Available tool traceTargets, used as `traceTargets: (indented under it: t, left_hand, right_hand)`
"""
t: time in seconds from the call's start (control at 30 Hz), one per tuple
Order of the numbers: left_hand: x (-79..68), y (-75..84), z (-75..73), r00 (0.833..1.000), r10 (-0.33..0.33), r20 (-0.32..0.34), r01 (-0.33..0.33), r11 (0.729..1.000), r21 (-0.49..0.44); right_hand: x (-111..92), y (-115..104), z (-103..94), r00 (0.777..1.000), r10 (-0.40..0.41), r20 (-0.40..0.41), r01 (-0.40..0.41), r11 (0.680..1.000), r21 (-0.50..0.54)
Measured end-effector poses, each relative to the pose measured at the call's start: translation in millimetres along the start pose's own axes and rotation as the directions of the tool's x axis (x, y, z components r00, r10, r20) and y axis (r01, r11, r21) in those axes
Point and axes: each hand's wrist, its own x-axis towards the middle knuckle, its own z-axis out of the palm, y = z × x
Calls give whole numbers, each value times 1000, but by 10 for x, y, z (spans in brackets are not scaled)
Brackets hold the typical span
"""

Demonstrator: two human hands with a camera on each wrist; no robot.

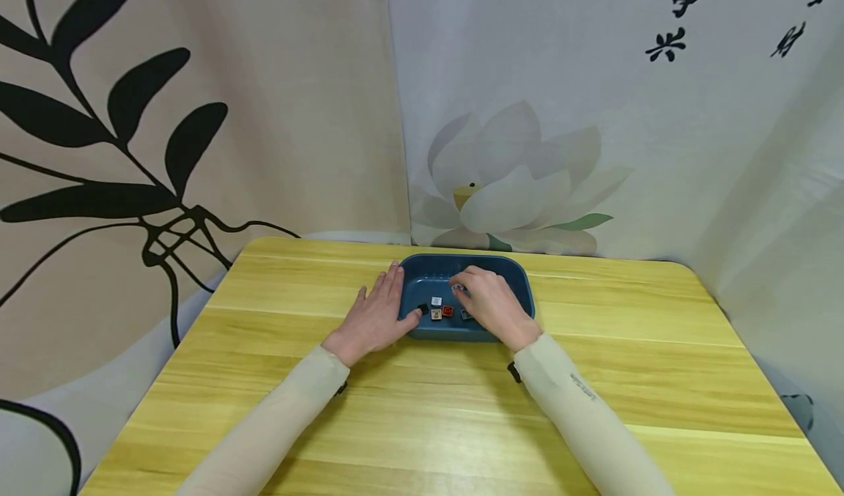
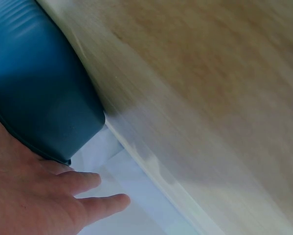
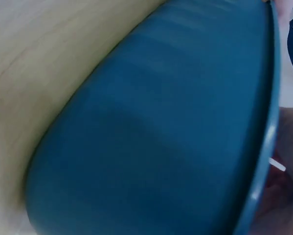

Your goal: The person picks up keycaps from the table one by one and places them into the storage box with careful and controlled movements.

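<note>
A blue plastic tray (image 1: 464,336) sits near the table's back edge. Several small keycap-like cubes lie inside: a white one (image 1: 437,301), a beige-topped one (image 1: 436,315), a red one (image 1: 448,311), a black one (image 1: 423,308) and a dark one (image 1: 466,314) partly under the right hand. My left hand (image 1: 377,316) rests against the tray's left rim, fingers extended and thumb over the near corner. Above the tray's right half, my right hand (image 1: 491,302) pinches a small whitish piece (image 1: 458,287). In the right wrist view a white edge (image 3: 277,164) shows by the fingers, behind the tray wall (image 3: 151,122).
The tray stands on a wooden table (image 1: 422,423) with light yellow grain. A curtain (image 1: 316,100) printed with dark leaves, a pale lotus and black characters hangs right behind the table's far edge.
</note>
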Motion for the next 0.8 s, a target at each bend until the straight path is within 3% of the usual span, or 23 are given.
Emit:
traceTargets:
  t: [0.27,0.5,0.8]
  left_hand:
    - [-3,-8,-3,1000,2,4,-2,1000,-2]
    - [-6,-8,-3,1000,0,9,0,1000,-3]
    - [-5,-2,-4,1000,-3,10,3,1000,5]
  right_hand:
    - [104,9,103,994,77,79,-78,997,4]
    - [163,15,147,989,79,128,-76,997,-23]
    - [179,77,206,966,153,209,-156,988,-4]
